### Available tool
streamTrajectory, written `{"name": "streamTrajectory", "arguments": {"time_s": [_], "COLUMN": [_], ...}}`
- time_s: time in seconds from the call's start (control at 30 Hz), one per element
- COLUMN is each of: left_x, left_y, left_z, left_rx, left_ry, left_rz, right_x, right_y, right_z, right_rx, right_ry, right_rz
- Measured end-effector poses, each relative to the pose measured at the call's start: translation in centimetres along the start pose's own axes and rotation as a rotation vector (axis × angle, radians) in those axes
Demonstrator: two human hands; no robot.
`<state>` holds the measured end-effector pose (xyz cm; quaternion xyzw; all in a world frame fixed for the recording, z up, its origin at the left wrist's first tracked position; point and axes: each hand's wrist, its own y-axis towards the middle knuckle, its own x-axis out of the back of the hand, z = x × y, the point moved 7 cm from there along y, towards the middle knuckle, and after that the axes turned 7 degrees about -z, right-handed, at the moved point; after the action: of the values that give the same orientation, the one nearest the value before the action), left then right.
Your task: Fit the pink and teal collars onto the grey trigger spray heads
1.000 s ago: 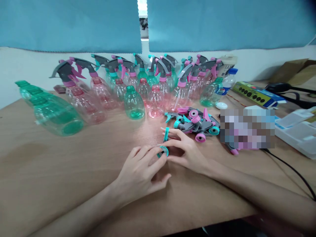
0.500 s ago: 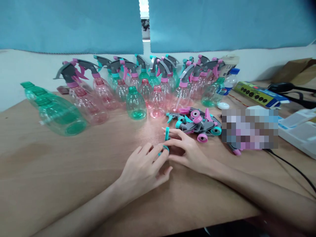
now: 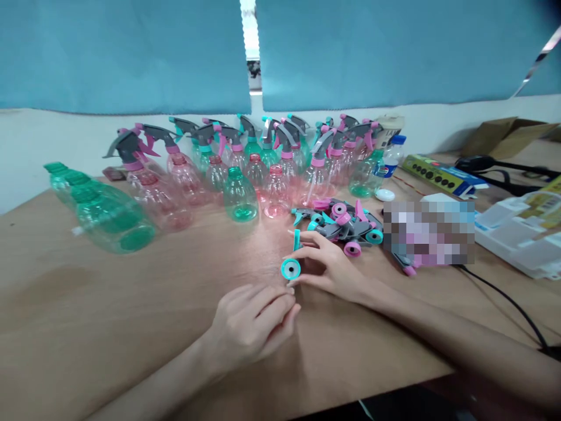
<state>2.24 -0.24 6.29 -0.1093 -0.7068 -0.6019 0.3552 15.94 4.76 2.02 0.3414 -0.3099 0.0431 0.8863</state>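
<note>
My right hand (image 3: 335,266) holds a trigger spray head (image 3: 291,270) between thumb and fingers. Its teal collar faces me, showing the pale inside with a dark central hole, and a teal trigger part sticks up by the fingertips. Just below the collar is my left hand (image 3: 254,321), its fingers closed together near my right thumb; whatever they may pinch is hidden. Beyond my right hand lies a pile of loose spray heads (image 3: 344,225), grey with pink or teal parts.
Several clear spray bottles with heads stand along the wall, with open-necked pink bottles (image 3: 276,196) and a green bottle (image 3: 240,199) in front. More green bottles (image 3: 114,225) stand left. Rightward are a power-strip box (image 3: 438,175), a plastic organiser (image 3: 517,228) and a black cable (image 3: 504,298).
My left hand has drawn down off the spray head, uncovering its teal collar. My right hand keeps its hold. The whole view has shifted slightly.
</note>
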Motion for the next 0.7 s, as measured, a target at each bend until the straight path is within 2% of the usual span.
{"name": "streamTrajectory", "arguments": {"time_s": [0.13, 0.23, 0.33, 0.43, 0.57, 0.7], "left_x": [-0.9, -1.8, -2.4, -2.6, -2.8, -2.9], "left_y": [-0.7, -1.1, -1.3, -1.3, -1.3, -1.5], "left_z": [0.0, 0.6, 1.5, 2.3, 3.1, 3.3], "left_rx": [-0.027, 0.034, 0.129, 0.211, 0.300, 0.316], "left_ry": [-0.123, -0.175, -0.190, -0.190, -0.209, -0.198], "left_rz": [0.059, 0.101, 0.142, 0.145, 0.148, 0.151], "right_x": [2.3, 5.2, 8.5, 10.6, 11.4, 10.6], "right_y": [0.9, 1.6, 2.3, 3.1, 4.4, 5.3], "right_z": [0.4, 0.5, -0.8, -2.9, -5.1, -6.2], "right_rx": [0.026, 0.057, -0.003, -0.060, -0.062, -0.074], "right_ry": [-0.073, -0.206, -0.402, -0.563, -0.706, -0.732], "right_rz": [-0.018, -0.008, 0.017, 0.136, 0.277, 0.345]}}
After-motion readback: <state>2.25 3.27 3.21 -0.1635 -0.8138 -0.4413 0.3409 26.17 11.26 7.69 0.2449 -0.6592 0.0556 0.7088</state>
